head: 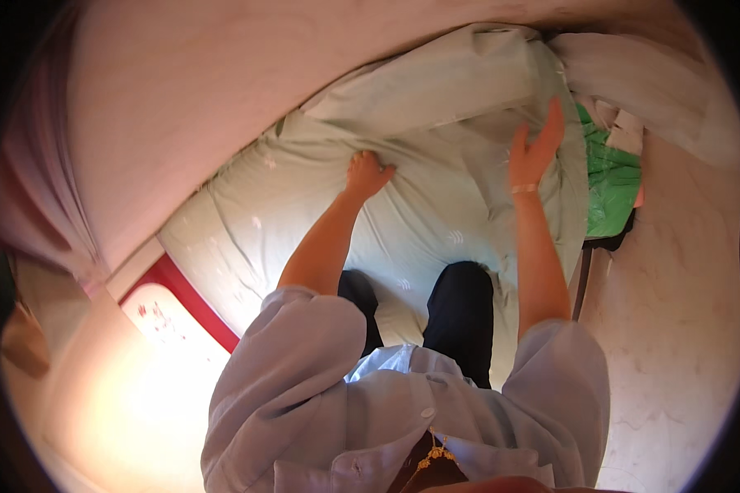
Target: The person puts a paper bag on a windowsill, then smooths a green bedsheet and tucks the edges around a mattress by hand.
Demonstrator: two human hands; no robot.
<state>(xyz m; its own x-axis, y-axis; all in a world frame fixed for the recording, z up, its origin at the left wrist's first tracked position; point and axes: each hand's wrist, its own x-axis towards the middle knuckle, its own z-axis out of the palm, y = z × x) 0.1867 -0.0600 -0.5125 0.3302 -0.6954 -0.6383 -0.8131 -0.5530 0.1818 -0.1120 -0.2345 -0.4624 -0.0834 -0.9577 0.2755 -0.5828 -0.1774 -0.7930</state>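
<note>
A pale green bed sheet (308, 203) with small light prints covers the mattress under me, wrinkled in many places. My left hand (365, 174) rests on the middle of the sheet, fingers curled and thumb apart. Creases run out from that hand; whether cloth is pinched in it cannot be told. My right hand (535, 148), with a thin bracelet at the wrist, is over the sheet near its right edge. Its fingers point away from me, apart from the thumb, and nothing is in it. Beyond both hands lies a raised, flat-topped stretch of matching cloth (431, 80).
A plain wall (209, 80) runs along the bed's far side. Right of the bed are a green plastic bag (613, 185) and pale fabric (647, 86). At left are a red-and-white bed-end panel (191, 302) and a gathered curtain (43, 185). My dark-trousered knees (462, 302) press on the bed.
</note>
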